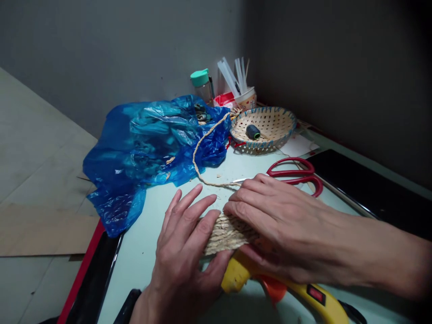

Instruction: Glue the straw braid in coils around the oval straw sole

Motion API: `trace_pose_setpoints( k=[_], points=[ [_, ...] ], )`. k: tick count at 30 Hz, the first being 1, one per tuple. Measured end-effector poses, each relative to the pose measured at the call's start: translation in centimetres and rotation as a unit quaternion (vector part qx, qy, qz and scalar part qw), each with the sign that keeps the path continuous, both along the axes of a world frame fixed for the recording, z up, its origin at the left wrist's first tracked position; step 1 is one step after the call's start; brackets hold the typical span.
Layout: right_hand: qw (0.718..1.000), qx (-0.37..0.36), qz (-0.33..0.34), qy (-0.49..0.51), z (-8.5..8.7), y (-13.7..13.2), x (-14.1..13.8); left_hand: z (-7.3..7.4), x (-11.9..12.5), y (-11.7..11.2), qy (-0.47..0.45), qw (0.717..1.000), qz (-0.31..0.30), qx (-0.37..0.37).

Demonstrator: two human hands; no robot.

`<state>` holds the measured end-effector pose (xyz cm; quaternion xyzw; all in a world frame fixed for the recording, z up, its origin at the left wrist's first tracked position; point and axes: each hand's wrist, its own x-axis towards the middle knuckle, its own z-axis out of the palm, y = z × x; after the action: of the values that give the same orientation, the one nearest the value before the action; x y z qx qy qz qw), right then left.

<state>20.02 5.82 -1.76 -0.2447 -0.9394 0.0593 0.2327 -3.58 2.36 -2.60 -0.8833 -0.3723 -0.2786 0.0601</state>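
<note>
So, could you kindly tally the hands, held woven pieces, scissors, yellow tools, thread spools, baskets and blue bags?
Hands: 2 (left hand, right hand)
Held woven pieces: 1
Scissors: 1
Yellow tools: 1
Thread spools: 1
Baskets: 1
Blue bags: 1
Total: 8

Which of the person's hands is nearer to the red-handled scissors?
Right. The right hand is just in front of the scissors in view; the left hand is farther off, at the woven piece's left edge.
</note>
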Motion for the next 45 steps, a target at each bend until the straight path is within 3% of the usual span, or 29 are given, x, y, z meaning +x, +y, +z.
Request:
trace_pose_setpoints(
  k=[8,14,45],
  points=[
    [1.0,-0.002,0.007,0.006,0.2,0.0,-0.2,0.1,0.8,-0.1,-0.05,0.998,-0.011,0.02],
    [0.999,0.041,0.001,0.015,0.8,0.3,0.4,0.3,0.6,-0.2,-0.05,0.998,0.001,0.03],
    [1.0,-0.009,0.022,-0.006,0.9,0.4,0.4,0.0,0.4,-0.3,-0.037,0.999,-0.023,0.025]
  ],
)
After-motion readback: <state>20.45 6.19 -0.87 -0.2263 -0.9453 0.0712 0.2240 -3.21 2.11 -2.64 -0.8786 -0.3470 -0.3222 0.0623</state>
